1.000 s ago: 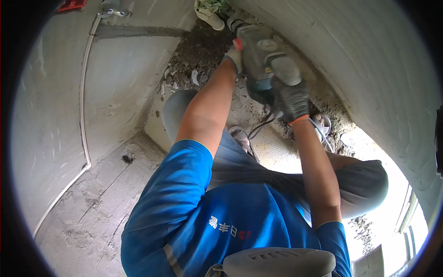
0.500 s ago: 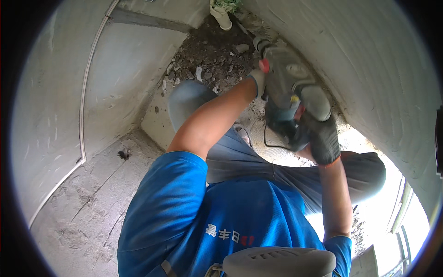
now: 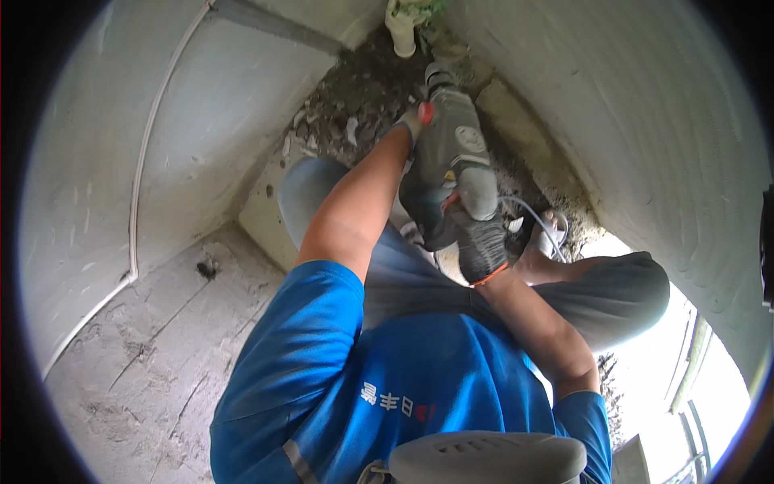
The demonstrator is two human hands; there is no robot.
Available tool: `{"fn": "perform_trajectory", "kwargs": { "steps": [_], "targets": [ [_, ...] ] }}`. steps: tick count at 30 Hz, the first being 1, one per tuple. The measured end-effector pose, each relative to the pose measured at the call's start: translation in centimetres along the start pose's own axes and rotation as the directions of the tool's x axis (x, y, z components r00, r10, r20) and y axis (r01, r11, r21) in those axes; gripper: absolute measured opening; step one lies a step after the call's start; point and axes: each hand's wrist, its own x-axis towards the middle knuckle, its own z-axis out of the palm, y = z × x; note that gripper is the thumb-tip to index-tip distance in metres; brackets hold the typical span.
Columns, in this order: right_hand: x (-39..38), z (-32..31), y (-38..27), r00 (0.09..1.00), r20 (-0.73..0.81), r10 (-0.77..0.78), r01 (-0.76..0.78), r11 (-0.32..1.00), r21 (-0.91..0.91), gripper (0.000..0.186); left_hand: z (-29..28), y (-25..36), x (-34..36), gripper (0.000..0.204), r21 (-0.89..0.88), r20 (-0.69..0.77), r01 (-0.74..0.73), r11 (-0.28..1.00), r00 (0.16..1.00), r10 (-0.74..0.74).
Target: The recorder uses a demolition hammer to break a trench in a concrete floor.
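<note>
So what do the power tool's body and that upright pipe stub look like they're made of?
Power tool: apparently moulded plastic, matte grey-green, with smooth rounded housing. Pipe stub: probably plastic, pale off-white and smooth, though dusty. Both gloved hands, left hand and right hand, grip the tool.

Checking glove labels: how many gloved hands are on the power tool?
2. The left hand, in a glove, grips the side of the grey power tool near its front. The right hand, in a dark glove, holds the rear handle. No other hands show.
</note>
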Motion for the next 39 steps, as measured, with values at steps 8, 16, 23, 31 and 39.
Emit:
{"fn": "perform_trajectory", "kwargs": {
  "steps": [8,16,23,31,39],
  "targets": [
    [-1.9,0.0,0.4,0.963,0.261,0.061,-0.107,0.980,0.166,0.022,-18.7,-1.1,3.0,0.036,0.921,0.185,-0.233,0.313,0.967,0.176],
    [1.6,1.9,-0.5,0.978,0.210,-0.019,-0.025,0.978,0.207,0.014,-8.1,4.1,1.4,0.035,0.831,-0.172,0.009,0.557,0.955,0.241],
    [-2.2,-2.3,-0.5,0.984,0.171,0.051,-0.097,0.958,0.271,0.025,0.8,-1.2,1.3,0.034,0.648,-0.447,0.225,0.727,0.886,0.124],
    [-1.7,0.6,0.8,0.984,0.166,0.067,-0.096,0.980,0.172,0.020,-10.6,-0.3,2.2,0.038,0.950,0.255,-0.267,0.165,0.963,0.090],
    [-3.0,-0.1,-1.1,0.974,0.220,0.052,-0.115,0.952,0.285,0.018,-3.3,0.3,-2.7,0.034,0.701,-0.429,0.256,0.666,0.897,0.107]
  ]
}}
